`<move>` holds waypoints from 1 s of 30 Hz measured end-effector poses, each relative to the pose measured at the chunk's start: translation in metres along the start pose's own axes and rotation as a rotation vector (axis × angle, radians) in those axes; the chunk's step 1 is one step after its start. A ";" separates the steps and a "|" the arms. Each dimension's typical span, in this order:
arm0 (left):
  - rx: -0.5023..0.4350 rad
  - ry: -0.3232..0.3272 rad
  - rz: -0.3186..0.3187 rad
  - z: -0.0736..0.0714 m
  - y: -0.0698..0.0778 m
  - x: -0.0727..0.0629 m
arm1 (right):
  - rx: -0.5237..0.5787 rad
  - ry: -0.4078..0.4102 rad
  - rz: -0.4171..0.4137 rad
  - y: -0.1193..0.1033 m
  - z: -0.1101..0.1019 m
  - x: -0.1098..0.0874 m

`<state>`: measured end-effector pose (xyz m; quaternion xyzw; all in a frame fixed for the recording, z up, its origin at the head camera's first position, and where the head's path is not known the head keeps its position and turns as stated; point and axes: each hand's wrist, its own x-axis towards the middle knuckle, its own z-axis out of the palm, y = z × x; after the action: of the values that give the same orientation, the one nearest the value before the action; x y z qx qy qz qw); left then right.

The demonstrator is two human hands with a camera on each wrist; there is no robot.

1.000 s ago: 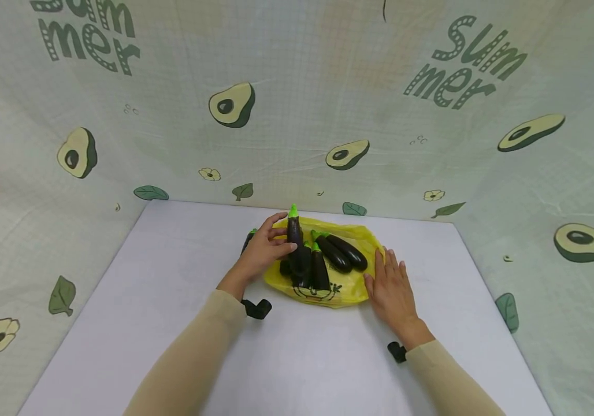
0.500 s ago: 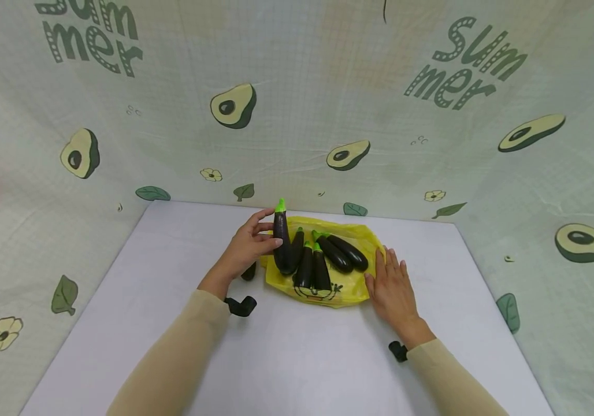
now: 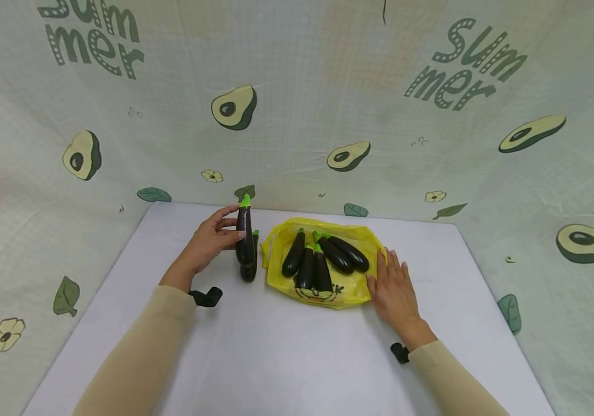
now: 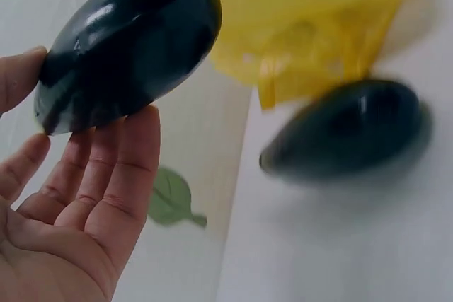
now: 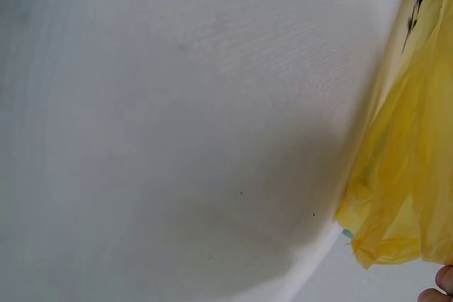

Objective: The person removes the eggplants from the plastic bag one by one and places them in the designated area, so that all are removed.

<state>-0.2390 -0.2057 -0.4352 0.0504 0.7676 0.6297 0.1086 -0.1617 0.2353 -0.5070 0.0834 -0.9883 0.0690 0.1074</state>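
Cloth reading "summer", left hand pinching eggplant, right hand outstretched against lettered bag

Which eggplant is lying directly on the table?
The eggplant left of the yellow bag, partly behind the held eggplant; five others lie on or in the bag.

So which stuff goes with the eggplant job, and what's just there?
Looks like part of the job:
held eggplant, in the left fingers
loose eggplant beside the yellow bag
five eggplants in that bag
right hand at its edge

Probably just there:
avocado-print cloth
white table
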 end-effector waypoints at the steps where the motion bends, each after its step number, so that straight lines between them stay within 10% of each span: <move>1: 0.013 0.000 -0.007 -0.004 -0.002 0.000 | 0.000 0.003 0.000 0.000 0.000 0.000; 12: 0.097 -0.017 -0.046 -0.031 -0.028 0.003 | 0.025 0.045 -0.013 0.000 -0.002 -0.002; 30: 0.139 -0.033 -0.136 -0.035 -0.062 0.015 | 0.010 0.019 0.000 0.000 -0.003 0.002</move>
<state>-0.2580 -0.2481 -0.4908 0.0160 0.8091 0.5652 0.1602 -0.1629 0.2353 -0.5034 0.0832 -0.9869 0.0750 0.1165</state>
